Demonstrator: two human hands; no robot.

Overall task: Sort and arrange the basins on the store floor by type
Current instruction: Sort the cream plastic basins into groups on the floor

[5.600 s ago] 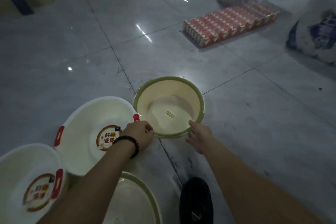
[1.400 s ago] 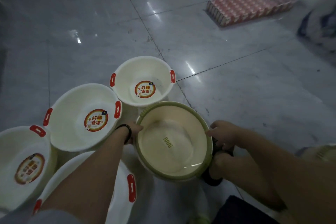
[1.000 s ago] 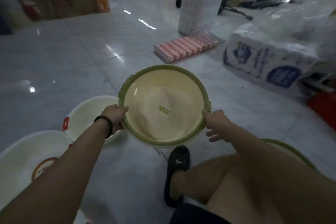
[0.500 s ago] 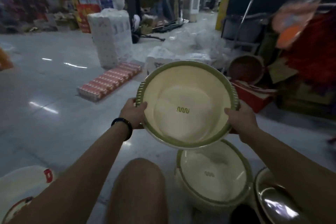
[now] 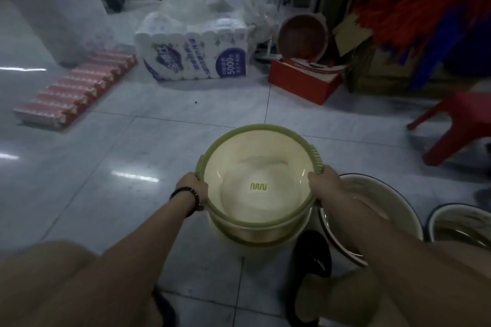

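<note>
Both hands hold one round cream plastic basin with an olive-green rim (image 5: 259,183). The left hand (image 5: 191,188) grips the rim on its left side, with the fingers wrapped over the edge; a dark bead bracelet (image 5: 187,198) sits on this wrist. The right hand (image 5: 324,184) grips the rim on the opposite side, just below a ribbed green handle section, and its fingers are also curled tight on the edge. The basin is tilted a little toward the camera, so the small green wavy mark on its bottom is visible.

Directly under it there is a second cream basin with a green rim (image 5: 265,236), which stands on the grey tiled floor (image 5: 111,194). The held basin sits partly inside this lower one; I cannot tell if they touch all around.

To the right of this pair, partly hidden by the right forearm, stands a pale basin with a dark thin rim (image 5: 393,207), and beside it at the frame edge another similar basin (image 5: 465,223). A black slipper (image 5: 312,255) is on the floor near the stack.

Farther away lie a white pack of paper rolls with blue print (image 5: 194,58), a flat pack of pink-red boxes (image 5: 74,90), a red carton (image 5: 303,82) and a red plastic stool (image 5: 457,125).
</note>
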